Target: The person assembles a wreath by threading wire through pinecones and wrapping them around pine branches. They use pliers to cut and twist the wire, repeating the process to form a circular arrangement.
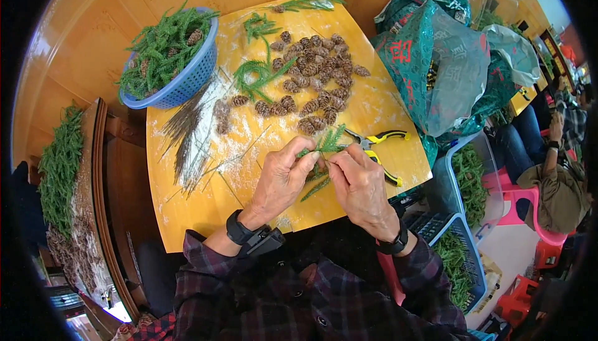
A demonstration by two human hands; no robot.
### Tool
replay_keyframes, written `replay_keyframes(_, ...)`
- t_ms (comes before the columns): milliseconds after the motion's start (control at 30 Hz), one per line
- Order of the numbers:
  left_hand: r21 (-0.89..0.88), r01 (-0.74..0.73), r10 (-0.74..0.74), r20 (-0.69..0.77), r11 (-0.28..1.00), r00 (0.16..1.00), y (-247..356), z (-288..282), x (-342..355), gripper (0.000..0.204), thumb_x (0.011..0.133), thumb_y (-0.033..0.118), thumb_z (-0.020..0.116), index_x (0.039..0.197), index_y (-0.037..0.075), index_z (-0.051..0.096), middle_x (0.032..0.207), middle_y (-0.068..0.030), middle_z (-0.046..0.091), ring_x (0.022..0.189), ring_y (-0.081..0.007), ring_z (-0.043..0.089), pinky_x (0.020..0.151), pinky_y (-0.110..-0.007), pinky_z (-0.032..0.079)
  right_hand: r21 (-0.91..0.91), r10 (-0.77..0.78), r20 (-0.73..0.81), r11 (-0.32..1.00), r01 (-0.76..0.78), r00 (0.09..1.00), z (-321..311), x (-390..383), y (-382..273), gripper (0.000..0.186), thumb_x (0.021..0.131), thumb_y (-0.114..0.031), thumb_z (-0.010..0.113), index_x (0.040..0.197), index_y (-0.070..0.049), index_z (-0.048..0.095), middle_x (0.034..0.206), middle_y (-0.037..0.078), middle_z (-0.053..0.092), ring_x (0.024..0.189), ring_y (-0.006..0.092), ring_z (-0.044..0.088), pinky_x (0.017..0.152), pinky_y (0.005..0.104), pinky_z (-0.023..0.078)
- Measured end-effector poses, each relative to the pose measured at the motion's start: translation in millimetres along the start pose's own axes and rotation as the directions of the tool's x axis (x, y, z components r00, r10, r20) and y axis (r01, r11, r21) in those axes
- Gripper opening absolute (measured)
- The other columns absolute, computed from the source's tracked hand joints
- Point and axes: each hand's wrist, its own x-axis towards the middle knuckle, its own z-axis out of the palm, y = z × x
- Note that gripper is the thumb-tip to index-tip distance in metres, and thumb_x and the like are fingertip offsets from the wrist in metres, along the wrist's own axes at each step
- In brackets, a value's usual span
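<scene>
Near the front of the yellow board (pixel 177 210), my left hand (pixel 283 179) pinches a green artificial fir sprig (pixel 330 138), and my right hand (pixel 360 188) is closed on its thin stem, fingertips almost touching those of the left. More needles show below the fingers. Yellow-and-black pliers (pixel 390 175) lie beside my right hand, partly hidden by it. Behind the hands is a pile of brown pinecones (pixel 314 70) dusted with white, with a curled green branch (pixel 258 76) at their left. A bundle of thin dark wires (pixel 190 135) and white flakes lie left of my hands.
A blue basket (pixel 182 86) of sprigs and cones stands at back left. A dark wooden surface (pixel 93 216) holds greenery at far left. Teal bags (pixel 405 79) and bins (pixel 464 222) of greenery line the right. A seated co-worker (pixel 548 191) is at far right beside pink stools.
</scene>
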Motion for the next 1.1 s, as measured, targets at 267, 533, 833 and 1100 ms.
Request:
replay_keyframes(267, 0.019, -0.015, 0.016, -0.057, 1.0, 0.998, 1.8, 2.4, -1.9, 0.01, 0.09, 0.006, 0.053, 0.094, -0.002, 0.058, 0.072, 0.0008, 0.056, 0.066, -0.0028, 0.047, 0.057, -0.02, 0.04, -0.239, -0.155, 0.046, 0.958, 0.161, 0.987, -3.3, 0.5, -3.1, 0.008, 0.078, -0.006, 0.061, 0.084, -0.004, 0.056, 0.076, 0.01, 0.05, 0.06, 0.0267, 0.057, 0.05, 0.0371, 0.044)
replay_keyframes(533, -0.156, 0.126, -0.12, 0.047, 0.98, 0.992, -2.6, -3.4, -1.2, 0.012, 0.088, 0.007, 0.057, 0.095, -0.002, 0.061, 0.074, 0.0011, 0.058, 0.067, -0.0039, 0.049, 0.059, -0.02, 0.041, -0.209, -0.447, -0.04, 0.878, 0.43, 0.893, -10.3, 13.8, 5.5, 0.019, 0.068, -0.008, 0.064, 0.087, -0.006, 0.063, 0.081, 0.004, 0.054, 0.063, 0.02, 0.053, 0.053, 0.0317, 0.043)
replay_keyframes(833, -0.178, -0.028, 0.048, 0.107, 0.984, 0.993, -12.4, -9.1, 2.3, 0.016, 0.089, 0.012, 0.059, 0.096, -0.002, 0.062, 0.079, -0.0004, 0.062, 0.072, -0.0058, 0.054, 0.064, -0.021, 0.044, -0.145, -0.272, -0.069, 0.955, 0.26, 0.96, -12.8, 13.0, 7.6, 0.016, 0.067, -0.011, 0.072, 0.082, -0.013, 0.068, 0.089, 0.001, 0.057, 0.071, 0.021, 0.049, 0.062, 0.0327, 0.04)
replay_keyframes(1100, -0.358, 0.099, -0.011, 0.24, 0.929, 0.971, -10.8, -9.6, 4.2, 0.017, 0.09, 0.017, 0.058, 0.095, 0.001, 0.061, 0.075, 0.002, 0.059, 0.07, -0.0037, 0.051, 0.061, -0.021, 0.042, -0.108, -0.358, -0.116, 0.932, 0.347, 0.926, -16.8, 18.8, 10.1, 0.022, 0.061, -0.005, 0.077, 0.082, -0.01, 0.069, 0.085, 0.003, 0.059, 0.07, 0.0219, 0.05, 0.059, 0.0309, 0.041)
